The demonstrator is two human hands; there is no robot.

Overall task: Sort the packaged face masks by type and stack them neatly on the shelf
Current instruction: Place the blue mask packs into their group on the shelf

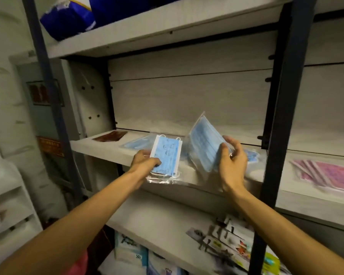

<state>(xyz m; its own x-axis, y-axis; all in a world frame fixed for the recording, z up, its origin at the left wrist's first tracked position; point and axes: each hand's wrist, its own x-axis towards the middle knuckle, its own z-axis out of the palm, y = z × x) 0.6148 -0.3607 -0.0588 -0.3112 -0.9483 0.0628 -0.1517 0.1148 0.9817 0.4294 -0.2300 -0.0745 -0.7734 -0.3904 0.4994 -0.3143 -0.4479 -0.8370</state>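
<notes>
My left hand (145, 162) grips a clear packet of light-blue face masks (166, 153) by its lower left corner, held just above the front edge of the middle shelf (99, 148). My right hand (231, 156) holds a second blue mask packet (206, 144), tilted up on its edge over the shelf. Another blue packet (136, 144) lies flat on the shelf behind my left hand. A dark red packet (109, 136) lies at the shelf's far left. A blue patterned packet (251, 154) peeks out behind my right hand.
Pink mask packets (330, 173) lie on the neighbouring shelf bay to the right, past a dark upright post (276, 135). Blue bags (68, 16) sit on the shelf above. The lower shelf holds printed packets (226, 241). A white drawer unit (6, 195) stands at left.
</notes>
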